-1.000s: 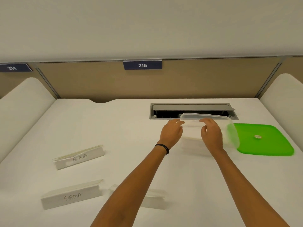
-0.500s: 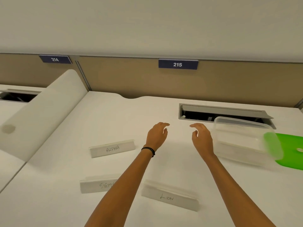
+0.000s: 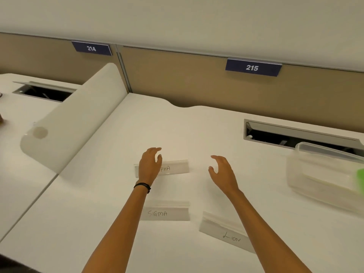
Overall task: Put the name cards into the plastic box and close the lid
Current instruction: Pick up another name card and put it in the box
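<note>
Three white folded name cards lie on the white desk. The ALPHA card (image 3: 173,168) is partly covered by my left hand (image 3: 149,166), which hovers over its left end with fingers apart and holds nothing. My right hand (image 3: 222,174) is open in the air just right of that card. Nearer to me lie the SIGMA card (image 3: 165,212) and the LION card (image 3: 226,231). The clear plastic box (image 3: 323,174) stands open at the right edge, with a sliver of the green lid (image 3: 360,180) seen through its side.
A cable hatch (image 3: 295,134) is sunk into the desk behind the box. A white rounded divider (image 3: 76,127) rises on the left, with the neighbouring desk and its hatch beyond. Brown partition panels with signs 214 and 215 close the back.
Both hands have left the plastic box and travelled left; the left hand now hovers over the ALPHA card. The view has swung left, pushing the box and green lid to the right edge.
</note>
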The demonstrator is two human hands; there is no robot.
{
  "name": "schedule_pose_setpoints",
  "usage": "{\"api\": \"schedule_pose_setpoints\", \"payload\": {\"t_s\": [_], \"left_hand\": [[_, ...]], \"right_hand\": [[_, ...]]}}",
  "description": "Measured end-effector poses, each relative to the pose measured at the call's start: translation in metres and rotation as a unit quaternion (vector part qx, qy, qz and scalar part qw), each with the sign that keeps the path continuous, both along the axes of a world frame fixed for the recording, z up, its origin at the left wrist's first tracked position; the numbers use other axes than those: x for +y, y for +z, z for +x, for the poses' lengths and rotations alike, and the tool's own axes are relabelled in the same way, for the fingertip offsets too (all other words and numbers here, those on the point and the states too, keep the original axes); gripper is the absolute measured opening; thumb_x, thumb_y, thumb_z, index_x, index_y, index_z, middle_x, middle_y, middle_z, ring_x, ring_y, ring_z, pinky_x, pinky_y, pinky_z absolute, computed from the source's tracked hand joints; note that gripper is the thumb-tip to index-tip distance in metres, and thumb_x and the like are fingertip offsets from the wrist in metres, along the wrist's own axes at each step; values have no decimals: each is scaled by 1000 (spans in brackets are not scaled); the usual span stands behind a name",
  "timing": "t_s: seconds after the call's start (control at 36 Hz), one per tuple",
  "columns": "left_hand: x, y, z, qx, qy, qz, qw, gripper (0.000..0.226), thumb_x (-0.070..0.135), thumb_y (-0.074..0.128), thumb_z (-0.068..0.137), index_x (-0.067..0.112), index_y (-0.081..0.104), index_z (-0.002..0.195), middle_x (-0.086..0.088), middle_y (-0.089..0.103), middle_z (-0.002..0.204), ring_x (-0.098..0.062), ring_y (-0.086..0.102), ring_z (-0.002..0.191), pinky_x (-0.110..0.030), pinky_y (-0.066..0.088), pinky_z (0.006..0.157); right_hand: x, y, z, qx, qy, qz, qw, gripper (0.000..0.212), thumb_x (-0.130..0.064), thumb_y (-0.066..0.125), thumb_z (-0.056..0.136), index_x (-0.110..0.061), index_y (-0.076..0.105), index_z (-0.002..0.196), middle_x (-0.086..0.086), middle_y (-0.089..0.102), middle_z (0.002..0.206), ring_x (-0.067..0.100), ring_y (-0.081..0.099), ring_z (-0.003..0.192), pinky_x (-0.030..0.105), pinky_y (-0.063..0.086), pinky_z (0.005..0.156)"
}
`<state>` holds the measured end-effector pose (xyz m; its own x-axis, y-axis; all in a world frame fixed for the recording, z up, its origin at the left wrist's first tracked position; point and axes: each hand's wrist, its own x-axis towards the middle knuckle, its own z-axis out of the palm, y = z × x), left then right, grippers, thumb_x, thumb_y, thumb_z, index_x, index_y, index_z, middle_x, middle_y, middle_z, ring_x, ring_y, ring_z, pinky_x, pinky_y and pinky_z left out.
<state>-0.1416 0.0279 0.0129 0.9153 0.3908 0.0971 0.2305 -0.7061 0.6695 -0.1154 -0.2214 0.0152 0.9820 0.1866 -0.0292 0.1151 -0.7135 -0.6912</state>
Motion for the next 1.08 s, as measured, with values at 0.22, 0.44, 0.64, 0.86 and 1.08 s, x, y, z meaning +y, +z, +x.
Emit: {"api": "schedule_pose_setpoints", "payload": {"t_s": [0.22, 0.44, 0.64, 0.86, 1.08], "left_hand": [[52, -18, -26, 52, 73, -30, 995, 41, 18, 47, 96, 12, 48, 137, -12, 39, 148, -27, 33, 139, -43, 34, 112], [63, -21, -32, 145, 40, -120, 981, 61, 24, 45, 99, 6, 19, 150, -12, 29, 155, -27, 29, 143, -38, 26, 115], [65, -14, -27, 195, 47, -147, 969, 51, 26, 44, 98, -9, 31, 134, -20, 55, 111, -36, 55, 110, -26, 39, 71], [60, -7, -33, 171, 52, -146, 973, 24, 21, 44, 97, 7, 30, 83, 4, 36, 68, -19, 39, 69, -21, 28, 49], [46, 5, -43, 177, 69, -160, 969, 41, 19, 44, 97, -16, 41, 118, -28, 56, 104, -43, 53, 101, -43, 46, 81]], "right_hand": [[48, -12, -1, 59, 49, -14, 997, 56, -19, 52, 92, -13, 32, 144, 5, 33, 150, 22, 36, 137, 33, 34, 109], [77, -17, 2, 142, 46, 28, 988, 62, -14, 49, 94, -12, 20, 149, 9, 26, 154, 25, 28, 141, 35, 27, 114], [93, -11, 9, 232, 4, 72, 970, 59, -14, 47, 94, -12, 23, 148, 11, 35, 150, 24, 34, 139, 36, 32, 112], [98, -3, 9, 217, -6, 46, 975, 42, -13, 47, 92, 7, 40, 128, 22, 48, 135, 36, 44, 128, 45, 39, 103], [96, 5, 3, 201, -2, 50, 978, 13, -14, 50, 88, -6, 39, 87, 15, 54, 104, 34, 51, 117, 32, 35, 74]]}}
